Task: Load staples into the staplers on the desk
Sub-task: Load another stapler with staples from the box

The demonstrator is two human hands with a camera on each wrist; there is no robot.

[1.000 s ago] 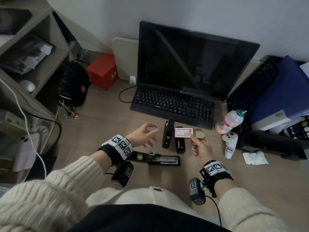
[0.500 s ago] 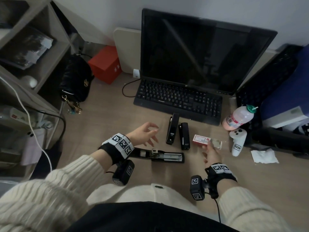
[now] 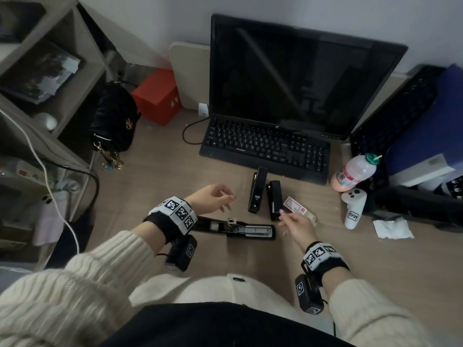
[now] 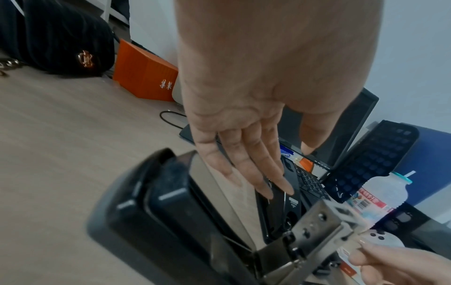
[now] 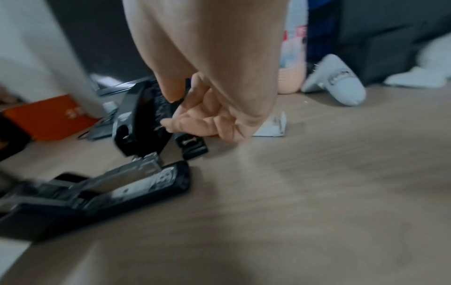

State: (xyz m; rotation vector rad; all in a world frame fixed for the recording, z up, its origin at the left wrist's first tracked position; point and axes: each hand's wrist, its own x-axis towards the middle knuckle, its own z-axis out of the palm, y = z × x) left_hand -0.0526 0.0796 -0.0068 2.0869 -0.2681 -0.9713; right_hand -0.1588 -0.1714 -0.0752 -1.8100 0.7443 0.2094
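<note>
Left hand hovers over the tabletop, grip loose and apart, holding nothing; the opened stapler lies flat at its 5 o'clock. Two closed staplers sit at 12 o'clock of that, staple box just right; right hand hovers below the box, fingers curled, cannot tell if they pinch anything

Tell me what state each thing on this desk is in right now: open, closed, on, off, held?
Front stapler: swung open flat, metal staple channel exposed.
Two back staplers: closed, lying side by side.
Staple box: on the desk, its tray slid partly out.
Monitor: screen dark.
Drink bottle: capped, straw in.
Left hand: open, holding nothing.
Right hand: fingers curled near the box; contents unclear.
</note>
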